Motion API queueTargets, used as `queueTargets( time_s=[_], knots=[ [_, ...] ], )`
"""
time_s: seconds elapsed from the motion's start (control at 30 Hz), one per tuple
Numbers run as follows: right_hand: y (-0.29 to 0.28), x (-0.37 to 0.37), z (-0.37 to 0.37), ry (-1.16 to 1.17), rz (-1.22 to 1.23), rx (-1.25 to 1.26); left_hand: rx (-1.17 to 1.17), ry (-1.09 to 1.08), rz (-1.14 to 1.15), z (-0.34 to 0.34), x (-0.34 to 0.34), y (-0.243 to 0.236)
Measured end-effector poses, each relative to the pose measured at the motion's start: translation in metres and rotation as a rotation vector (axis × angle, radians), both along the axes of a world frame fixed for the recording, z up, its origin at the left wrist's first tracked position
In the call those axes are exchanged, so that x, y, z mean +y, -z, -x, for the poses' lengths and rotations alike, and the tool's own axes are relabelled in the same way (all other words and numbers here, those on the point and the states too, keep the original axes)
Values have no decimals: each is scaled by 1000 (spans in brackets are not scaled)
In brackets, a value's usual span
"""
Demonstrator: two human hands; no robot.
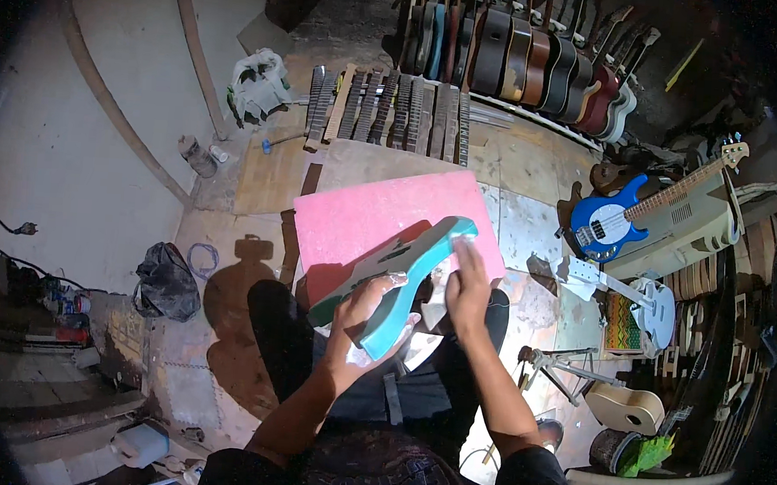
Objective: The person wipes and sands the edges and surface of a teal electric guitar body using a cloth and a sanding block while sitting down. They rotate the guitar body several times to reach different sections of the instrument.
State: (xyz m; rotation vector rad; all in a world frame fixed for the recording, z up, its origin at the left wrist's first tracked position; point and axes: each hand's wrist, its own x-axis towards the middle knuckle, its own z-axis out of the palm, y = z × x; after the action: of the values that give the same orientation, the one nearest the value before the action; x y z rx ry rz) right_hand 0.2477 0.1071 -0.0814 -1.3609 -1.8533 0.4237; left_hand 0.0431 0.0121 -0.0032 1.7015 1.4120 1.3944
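A teal electric guitar body (402, 310), with a paler flat face and dark routed cavities, is tilted on its edge above my lap. My left hand (359, 319) grips its lower part, thumb over the rim and whitish dust on the fingers. Against the curved side near its upper end is my right hand (467, 294), its fingers smeared by motion. Whether those fingers hold anything is hard to make out. A pale piece (435, 303) shows below that hand, its kind unclear. Beneath the body lies a pink foam board (355, 209), partly shaded by it.
Several guitar necks (405, 110) lie in a row ahead, with a rack of guitars (528, 64) behind. A blue bass guitar (608, 222) leans at right, near a light blue guitar (653, 312) and a metal stand (563, 373). A black bag (168, 282) sits at left.
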Motion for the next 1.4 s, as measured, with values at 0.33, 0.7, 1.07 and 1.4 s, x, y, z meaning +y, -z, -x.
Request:
queueTargets(
  time_s=[0.33, 0.7, 1.07, 1.4],
  knots=[
    [2, 27, -16, 86, 115, 82, 74, -11, 14, 0, 2, -4],
    [3, 29, -15, 74, 135, 77, 26, -8, 57, 2, 3, -6],
    [-13, 22, -2, -8, 110, 88, 28, -44, -23, 5, 14, -6],
    [-114, -72, 46, -498, 305, 409, -101, 23, 101, 21, 10, -9]
  ],
)
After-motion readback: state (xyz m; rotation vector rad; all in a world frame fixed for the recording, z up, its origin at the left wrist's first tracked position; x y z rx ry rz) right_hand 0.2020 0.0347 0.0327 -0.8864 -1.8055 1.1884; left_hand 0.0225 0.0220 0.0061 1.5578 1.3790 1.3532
